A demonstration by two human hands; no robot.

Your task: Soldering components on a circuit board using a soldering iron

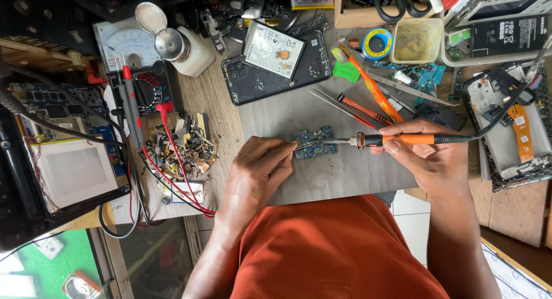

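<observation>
A small blue circuit board [314, 144] lies on a grey mat [345, 172] in front of me. My right hand [428, 155] grips an orange-handled soldering iron [397, 140], its metal tip pointing left onto the board. My left hand [257, 165] rests on the mat at the board's left edge and pinches thin metal tweezers [303, 145] whose tips touch the board.
Behind the board lie a black phone back with a battery [275, 60], loose tweezers and an orange toothbrush [368, 83]. A multimeter with red and black leads [144, 86] and a pile of scrap parts [181, 146] sit left. An opened phone [512, 132] is at right.
</observation>
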